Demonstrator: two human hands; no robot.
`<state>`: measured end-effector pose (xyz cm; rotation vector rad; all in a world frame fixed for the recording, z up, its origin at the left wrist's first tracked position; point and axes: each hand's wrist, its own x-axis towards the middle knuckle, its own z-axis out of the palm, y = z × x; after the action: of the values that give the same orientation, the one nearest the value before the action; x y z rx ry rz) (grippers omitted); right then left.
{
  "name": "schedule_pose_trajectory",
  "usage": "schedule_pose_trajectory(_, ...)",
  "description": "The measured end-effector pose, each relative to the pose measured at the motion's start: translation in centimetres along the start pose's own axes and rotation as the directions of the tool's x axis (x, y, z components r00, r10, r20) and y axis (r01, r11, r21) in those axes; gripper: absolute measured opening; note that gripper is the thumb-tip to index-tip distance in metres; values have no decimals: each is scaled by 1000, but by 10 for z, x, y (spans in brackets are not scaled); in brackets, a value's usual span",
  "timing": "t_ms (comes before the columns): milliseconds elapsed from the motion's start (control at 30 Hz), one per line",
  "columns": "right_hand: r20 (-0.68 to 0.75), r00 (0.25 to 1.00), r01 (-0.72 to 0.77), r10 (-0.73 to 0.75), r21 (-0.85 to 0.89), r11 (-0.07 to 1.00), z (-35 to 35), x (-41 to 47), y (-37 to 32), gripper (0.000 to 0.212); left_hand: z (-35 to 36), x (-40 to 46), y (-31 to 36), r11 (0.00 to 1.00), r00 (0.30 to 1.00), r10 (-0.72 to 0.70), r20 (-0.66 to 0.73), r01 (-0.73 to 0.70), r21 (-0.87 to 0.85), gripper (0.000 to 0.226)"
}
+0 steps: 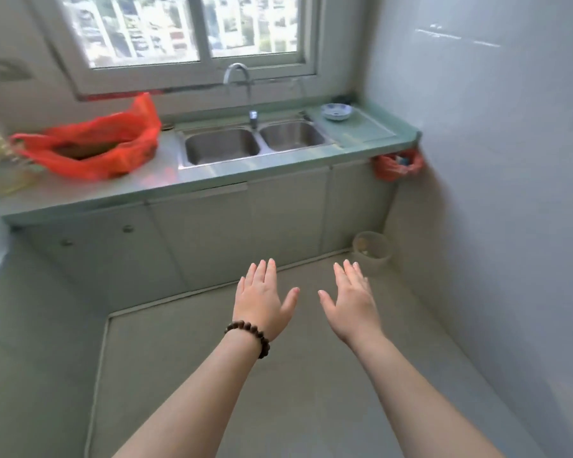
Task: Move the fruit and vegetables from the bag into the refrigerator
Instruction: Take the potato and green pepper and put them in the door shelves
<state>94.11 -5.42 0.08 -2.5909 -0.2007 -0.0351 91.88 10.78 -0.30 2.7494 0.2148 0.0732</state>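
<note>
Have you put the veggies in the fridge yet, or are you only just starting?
Only just starting. Done: nothing visible. The red bag sits open on the counter with dark things inside. In hand: nothing; left hand and right hand are open and empty. Left: everything, and no fridge is in view.

Bag (90, 147) on counter (166, 190) left of sink (255, 143); dish (337, 112) right; window (186, 31) behind.
</note>
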Motion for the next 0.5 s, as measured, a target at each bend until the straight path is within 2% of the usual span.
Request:
schedule_pose_trajectory(267, 228, 947, 230, -228, 18, 973, 75, 45, -95, 62, -41, -5, -115, 943, 937, -333, -101, 333, -22, 75)
schedule_pose_trajectory(500, 339, 876, 339, -342, 70, 938, 124, 107, -136, 60, -52, 35, -168, 864, 856, -502, -127, 504, -19, 75)
